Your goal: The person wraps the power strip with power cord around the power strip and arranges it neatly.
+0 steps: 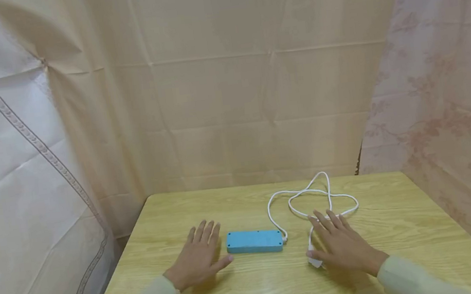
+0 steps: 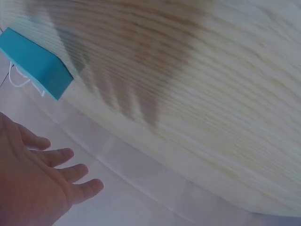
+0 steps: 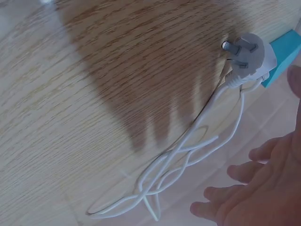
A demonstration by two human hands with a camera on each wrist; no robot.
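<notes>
A blue power strip [image 1: 254, 241], an oblong box with small dark screw points at its corners, lies on the table. No sockets show on its upper face. From its right end runs a white cord [image 1: 286, 191], looped loosely behind and to the right. The cord ends in a white plug [image 3: 251, 54] with three metal pins. My left hand [image 1: 198, 259] hovers just left of the strip, fingers spread, holding nothing. Over the cord and beside the plug, my right hand [image 1: 345, 246] hovers with fingers extended, its thumb partly overlapping the plug in the head view. Both palms cast shadows on the wood.
The light wood-grain table [image 1: 384, 207] has a rounded back left corner. Beige curtain cloth [image 1: 229, 94] hangs behind it, with pale cloth on the left and flowered cloth [image 1: 445, 92] on the right. A bright reflection shows near the front.
</notes>
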